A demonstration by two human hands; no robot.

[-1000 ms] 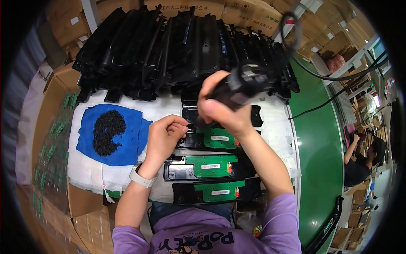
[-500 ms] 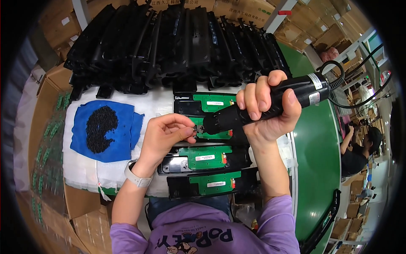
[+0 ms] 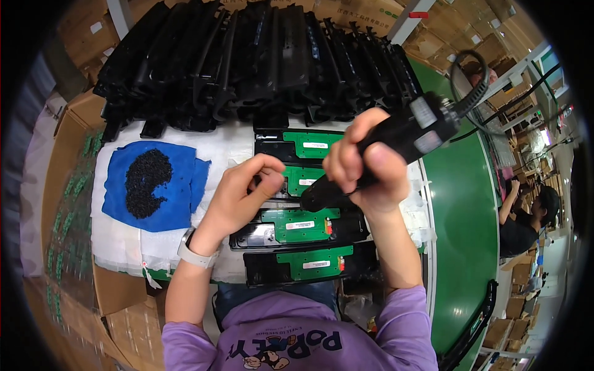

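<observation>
Four long black plastic panels (image 3: 255, 236) lie in a row, one behind another, on the white-covered table (image 3: 229, 141) in front of the person. Each one has a flat green circuit board (image 3: 297, 176) on it, so that part looks done on all four. The spots on the boards are too small to tell if screws are in. The right hand (image 3: 385, 188) is wrapped around a thick, round, black power tool (image 3: 413, 127), whose nose is near the second and third panels from the back; I cannot tell if it touches. The left hand (image 3: 238, 195) is narrow, thumb and fingers bent close together by the second panel; I cannot tell if it has a tiny thing in it. To the left, a bright blue cloth (image 3: 117, 191) holds a big heap of tiny black bits (image 3: 143, 185), maybe screws, so plenty seem left. A big pile of black plastic parts (image 3: 247, 68) at the back looks like much more to do. At the far left, an open brown cardboard box (image 3: 77, 127) has clear plastic with small green pieces (image 3: 73, 187) in it.
</observation>
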